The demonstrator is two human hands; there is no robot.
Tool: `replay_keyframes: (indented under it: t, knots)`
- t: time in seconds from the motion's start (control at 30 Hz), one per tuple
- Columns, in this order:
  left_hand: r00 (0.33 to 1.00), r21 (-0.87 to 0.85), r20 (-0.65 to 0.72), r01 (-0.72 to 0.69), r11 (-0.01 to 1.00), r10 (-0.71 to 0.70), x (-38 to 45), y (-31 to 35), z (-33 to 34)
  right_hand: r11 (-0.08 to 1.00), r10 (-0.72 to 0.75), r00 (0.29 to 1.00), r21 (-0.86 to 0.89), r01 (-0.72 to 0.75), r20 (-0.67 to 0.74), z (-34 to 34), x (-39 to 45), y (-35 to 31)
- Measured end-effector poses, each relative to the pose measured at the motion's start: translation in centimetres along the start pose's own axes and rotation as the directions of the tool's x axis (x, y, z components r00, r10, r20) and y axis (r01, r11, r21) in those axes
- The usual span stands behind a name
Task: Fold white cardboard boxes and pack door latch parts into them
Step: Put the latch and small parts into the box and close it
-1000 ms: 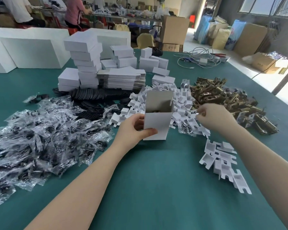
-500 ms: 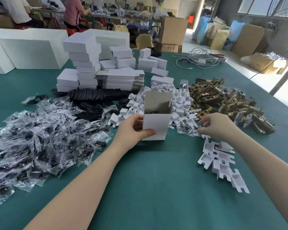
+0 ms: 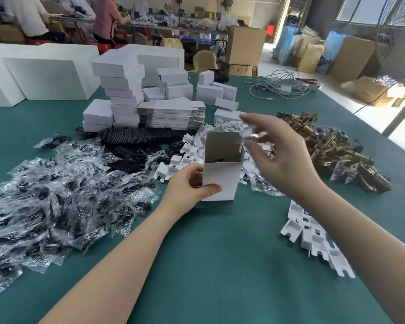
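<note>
- The left hand (image 3: 188,187) grips an upright white cardboard box (image 3: 221,168) at the centre of the frame, thumb across the near face, fingers curled round its left side; the box stands on the green table (image 3: 220,265).
- The box's top is open, its rear flap standing up; something dark and metallic lies inside, too small to identify.
- The right hand (image 3: 283,155) hovers above and just right of the box's open top, pinching a small white piece (image 3: 247,130) between thumb and fingertips; the piece is blurred, so its exact shape cannot be told.
- A heap of white cardboard inserts (image 3: 197,148) lies directly behind the box, with a smaller cluster of the same inserts (image 3: 313,237) at the lower right.
- Brass-coloured door latch parts (image 3: 332,148) are piled at the right of the frame, behind the right hand.
- Clear plastic bags holding dark parts (image 3: 56,190) spread across the left side.
- Black flat pieces (image 3: 131,136) lie between the bags and a stack of flat unfolded box blanks (image 3: 173,113).
- Folded white boxes (image 3: 122,90) are stacked in the upper centre-left, with large white foam blocks (image 3: 40,73) behind them at upper left.
- A tangle of white cables (image 3: 281,86) lies on the table at the upper right.
- People at another table appear along the top edge.
</note>
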State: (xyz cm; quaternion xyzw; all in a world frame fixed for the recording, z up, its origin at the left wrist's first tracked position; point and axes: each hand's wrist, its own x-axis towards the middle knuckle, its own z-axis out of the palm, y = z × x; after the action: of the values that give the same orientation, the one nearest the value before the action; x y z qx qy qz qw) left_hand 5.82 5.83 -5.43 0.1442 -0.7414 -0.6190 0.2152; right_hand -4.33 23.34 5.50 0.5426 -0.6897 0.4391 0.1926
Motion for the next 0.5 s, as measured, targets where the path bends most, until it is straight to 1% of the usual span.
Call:
replay_keyframes:
  t: [0.07,0.1,0.33,0.43,0.5]
  knots:
    - [1.0,-0.012,-0.001,-0.005,1.0,0.005,0.0,-0.1,0.0,0.996,-0.089,0.994,-0.018,0.091,0.065,0.6,0.4,-0.1]
    - [1.0,-0.014,-0.001,-0.007,1.0,0.007,0.0,-0.1,0.0,0.994,-0.101,0.991,-0.027,0.104,0.092,0.8,0.5,0.0]
    - [1.0,-0.001,0.006,-0.016,1.0,0.016,0.0,0.0,0.1,0.991,-0.083,0.99,-0.098,0.095,0.113,1.2,-0.2,1.6]
    - [1.0,0.006,0.005,-0.02,1.0,0.02,0.0,0.0,0.0,0.991,-0.072,0.989,-0.1,0.085,0.13,1.2,-0.6,1.6]
    - [1.0,0.01,0.003,-0.016,1.0,0.016,0.0,0.0,0.0,0.982,-0.067,0.984,-0.163,0.095,0.167,1.3,-0.8,1.7]
